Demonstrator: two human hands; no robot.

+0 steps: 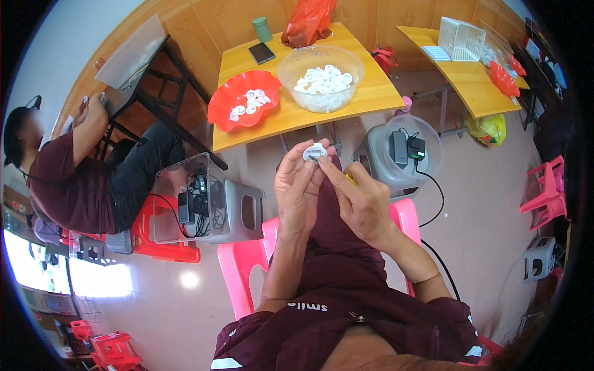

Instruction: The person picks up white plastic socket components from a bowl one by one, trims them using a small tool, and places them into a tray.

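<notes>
My left hand (297, 191) pinches a small white round plastic part (315, 152) between thumb and fingers, held up in front of the table edge. A slot or recess shows on the part's face. My right hand (363, 201) reaches in from the right, its index fingertip at the part's lower edge. Its other fingers are curled around a small yellow object (351, 179), mostly hidden, whose kind I cannot make out. Beyond the hands, a clear bowl (291, 77) holds many similar white parts (325, 80). Left of it, a red scalloped dish (224, 102) holds several more.
The wooden table (371, 99) also bears a phone (262, 53), a green canister (262, 29) and a red plastic bag (307, 25). Grey stools with black adapters (398, 148) and cables flank me. A co-worker (74, 173) sits at left by a dark table (139, 80).
</notes>
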